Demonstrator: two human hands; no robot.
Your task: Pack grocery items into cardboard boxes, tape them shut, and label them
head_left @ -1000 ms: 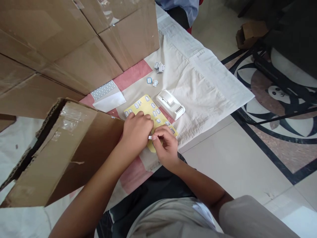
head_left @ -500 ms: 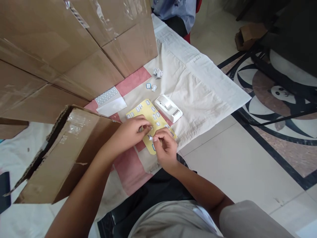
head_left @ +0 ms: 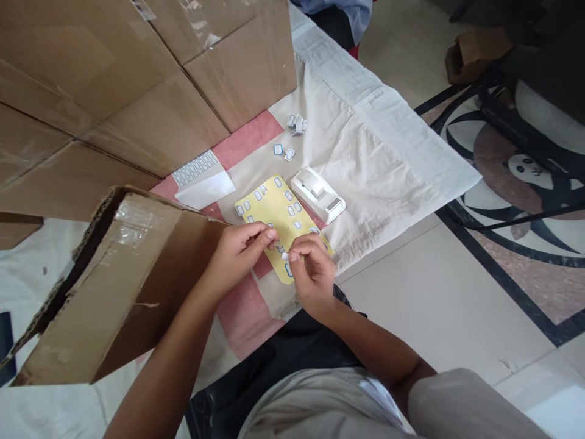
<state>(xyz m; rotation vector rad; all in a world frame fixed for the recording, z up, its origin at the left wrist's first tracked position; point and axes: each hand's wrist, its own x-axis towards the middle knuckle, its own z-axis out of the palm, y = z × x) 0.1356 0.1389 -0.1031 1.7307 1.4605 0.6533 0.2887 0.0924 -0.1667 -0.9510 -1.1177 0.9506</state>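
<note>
My right hand [head_left: 314, 271] pinches a small white paper piece [head_left: 286, 256] between thumb and fingertips, over the lower part of a yellow card [head_left: 278, 210]. Several small blue-bordered labels are on that card. Across from it, my left hand [head_left: 242, 250] hovers at the card's left edge, thumb and index finger pressed together. Whatever those fingertips may hold is too small to make out. Just right of the card stands a white tape dispenser [head_left: 319, 195]. Beyond it lie a loose label [head_left: 278, 149] and a heap of small cut labels [head_left: 298, 124].
A printed sheet of labels [head_left: 203, 178] lies by the stacked cardboard boxes [head_left: 192, 116]. An open cardboard box [head_left: 132, 292] stands close to my left forearm. The cloth-covered table [head_left: 365, 158] ends at a corner on the right. Part of another person's clothing [head_left: 359, 15] shows at the top.
My left hand has turned slightly, its thumb now lying along the index finger. My right hand keeps its pinch on the paper piece. The camera view has shifted a little.
</note>
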